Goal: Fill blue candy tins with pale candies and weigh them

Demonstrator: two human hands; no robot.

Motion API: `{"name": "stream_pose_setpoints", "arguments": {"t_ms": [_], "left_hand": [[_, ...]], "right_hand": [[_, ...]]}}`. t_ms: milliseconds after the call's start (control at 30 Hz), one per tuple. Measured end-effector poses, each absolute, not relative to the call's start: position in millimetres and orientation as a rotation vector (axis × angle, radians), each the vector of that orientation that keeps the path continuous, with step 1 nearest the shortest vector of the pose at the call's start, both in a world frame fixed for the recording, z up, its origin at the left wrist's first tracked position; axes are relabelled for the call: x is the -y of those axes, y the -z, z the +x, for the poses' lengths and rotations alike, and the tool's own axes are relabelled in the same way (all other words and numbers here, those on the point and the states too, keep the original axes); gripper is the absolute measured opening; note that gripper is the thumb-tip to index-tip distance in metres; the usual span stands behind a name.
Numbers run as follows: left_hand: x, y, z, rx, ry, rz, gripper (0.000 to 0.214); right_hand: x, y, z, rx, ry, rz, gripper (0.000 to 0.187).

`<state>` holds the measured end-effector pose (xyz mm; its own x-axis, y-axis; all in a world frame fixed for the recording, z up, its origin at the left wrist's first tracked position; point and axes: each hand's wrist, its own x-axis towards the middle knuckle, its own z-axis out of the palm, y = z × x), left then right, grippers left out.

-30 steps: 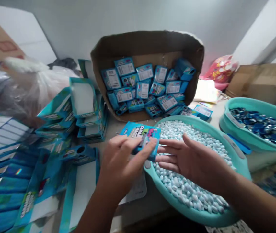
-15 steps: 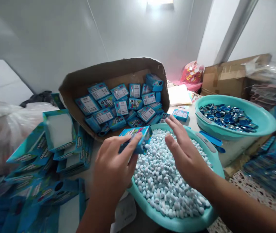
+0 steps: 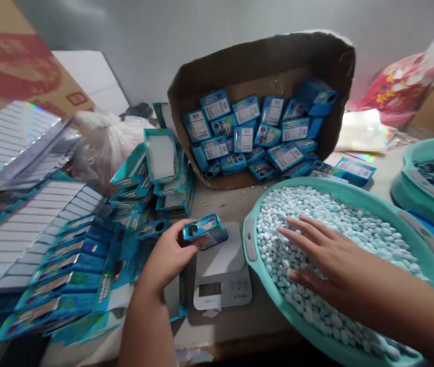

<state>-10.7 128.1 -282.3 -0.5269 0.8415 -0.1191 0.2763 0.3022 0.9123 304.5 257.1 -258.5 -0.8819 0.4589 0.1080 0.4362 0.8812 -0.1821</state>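
My left hand [image 3: 171,252] grips a small blue candy box [image 3: 205,232] with a round dark hole in its top end. The box is over the plate of a white kitchen scale [image 3: 222,285]; whether it touches the plate I cannot tell. My right hand [image 3: 324,250], fingers spread and holding nothing, hovers over or touches the white and pale-blue candies [image 3: 308,204] heaped in a turquoise basin [image 3: 257,280].
Behind, a tilted cardboard box [image 3: 263,56] holds many blue candy boxes. Open blue trays [image 3: 161,153] are stacked left of it, beside flattened packaging [image 3: 72,275]. Another turquoise basin [image 3: 411,178] with shiny blue lids stands at right, near a red bag [image 3: 400,86].
The view has swung left and down. My left hand has carried the candy box from the basin's edge to over the scale. My right hand stays over the candies, lower now.
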Motion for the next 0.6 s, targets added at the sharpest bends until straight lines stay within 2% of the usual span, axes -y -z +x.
{"name": "stream_pose_setpoints", "arguments": {"t_ms": [100,167,400,600], "left_hand": [[-120.3,289.0,-16.1,-1.883,-1.233,0.95,0.078],[-111.8,290.8,-19.5,-1.811,-1.347,0.96,0.079],[-100.8,288.3,-22.3,-1.599,-1.93,0.881,0.035],[-104.2,285.8,-21.8,-1.616,-2.232,0.707,0.015]], "right_hand": [[-262.5,261.8,306.3,2.904,-0.151,-0.637,0.051],[-267.7,258.7,305.8,2.91,-0.119,-0.572,0.045],[-279.5,251.8,305.9,2.935,-0.128,-0.432,0.03],[-275.5,251.5,306.4,2.833,-0.237,-0.535,0.023]]}}
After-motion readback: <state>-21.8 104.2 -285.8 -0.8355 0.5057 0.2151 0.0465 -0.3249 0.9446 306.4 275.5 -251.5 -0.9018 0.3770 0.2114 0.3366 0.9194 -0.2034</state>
